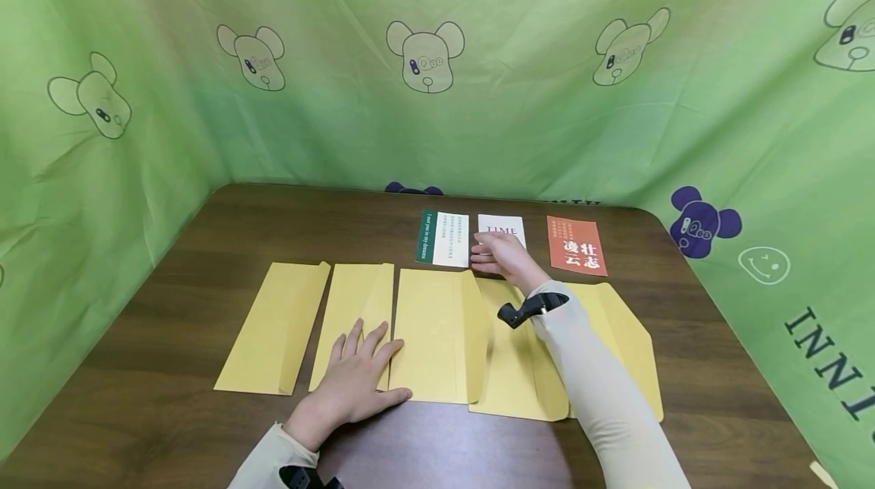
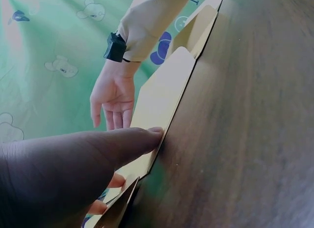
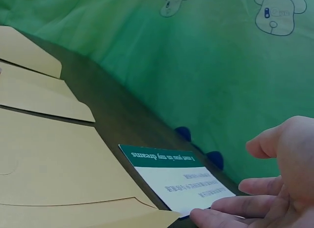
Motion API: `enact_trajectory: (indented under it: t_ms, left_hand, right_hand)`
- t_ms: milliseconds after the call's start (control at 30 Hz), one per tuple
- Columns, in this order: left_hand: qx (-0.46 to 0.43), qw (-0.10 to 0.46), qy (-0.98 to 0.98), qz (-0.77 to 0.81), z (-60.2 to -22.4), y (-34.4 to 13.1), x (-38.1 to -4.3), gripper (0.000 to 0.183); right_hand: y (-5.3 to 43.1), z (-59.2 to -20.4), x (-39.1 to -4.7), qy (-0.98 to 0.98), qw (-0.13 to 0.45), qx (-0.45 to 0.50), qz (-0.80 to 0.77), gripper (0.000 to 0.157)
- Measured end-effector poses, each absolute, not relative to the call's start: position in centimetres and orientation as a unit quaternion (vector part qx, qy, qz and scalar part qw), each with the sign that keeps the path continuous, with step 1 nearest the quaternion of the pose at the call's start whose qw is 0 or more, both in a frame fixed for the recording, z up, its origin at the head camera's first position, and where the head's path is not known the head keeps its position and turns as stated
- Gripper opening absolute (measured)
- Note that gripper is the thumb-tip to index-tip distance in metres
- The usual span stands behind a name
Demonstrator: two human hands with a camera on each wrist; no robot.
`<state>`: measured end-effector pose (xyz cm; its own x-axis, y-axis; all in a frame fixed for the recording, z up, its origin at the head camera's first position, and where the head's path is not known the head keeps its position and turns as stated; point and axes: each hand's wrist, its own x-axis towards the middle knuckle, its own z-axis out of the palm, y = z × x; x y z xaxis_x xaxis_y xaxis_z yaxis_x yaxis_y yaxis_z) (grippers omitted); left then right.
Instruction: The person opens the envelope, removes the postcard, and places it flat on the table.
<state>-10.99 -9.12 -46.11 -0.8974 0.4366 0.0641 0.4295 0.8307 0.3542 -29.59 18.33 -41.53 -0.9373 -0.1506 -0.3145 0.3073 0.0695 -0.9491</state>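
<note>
Several yellow paper envelopes [image 1: 427,329] lie in a row across the table. My left hand [image 1: 355,383] rests spread over the second envelope [image 1: 352,291] from the left, its thumb reaching to the bottom edge of the third. In the head view, my right hand [image 1: 509,257] hovers with extended fingers at the white "TIME" card [image 1: 502,222], partly covering it. Its fingertips are beside the green-and-white card [image 3: 186,181]; whether they touch it I cannot tell. Nothing shows in the palm. A red card [image 1: 576,246] with white characters lies to the right.
The leftmost envelope [image 1: 270,329] lies apart from the others. On the right, the envelopes overlap, with their flaps [image 1: 632,337] raised or folded out. A green curtain [image 1: 342,132] with bear drawings hangs around the brown wooden table [image 1: 171,307].
</note>
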Motion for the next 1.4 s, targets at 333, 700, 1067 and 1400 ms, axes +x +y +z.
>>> enact_trajectory:
  t_ms: [333,700,1067,1400]
  left_hand:
    - [0.215,0.018,0.961,0.173,-45.6,-8.9,-10.9,0.068]
    - [0.218,-0.009,0.958,0.189,-45.7,-9.0,-10.8,0.071]
    - [0.185,-0.072,0.953,0.230,-45.6,-10.8,-10.6,0.079]
    - [0.121,-0.070,0.957,0.255,-45.3,-13.6,-10.6,0.072]
  right_hand:
    - [18.7,-41.1,-29.1,0.703,0.170,0.028,-0.690,0.057]
    - [17.8,-40.3,-27.5,0.672,0.161,-0.015,-0.723,0.052]
    - [16.1,-39.9,-24.9,0.655,0.160,-0.054,-0.737,0.051]
    - [14.0,-40.5,-22.2,0.650,0.167,-0.102,-0.734,0.046]
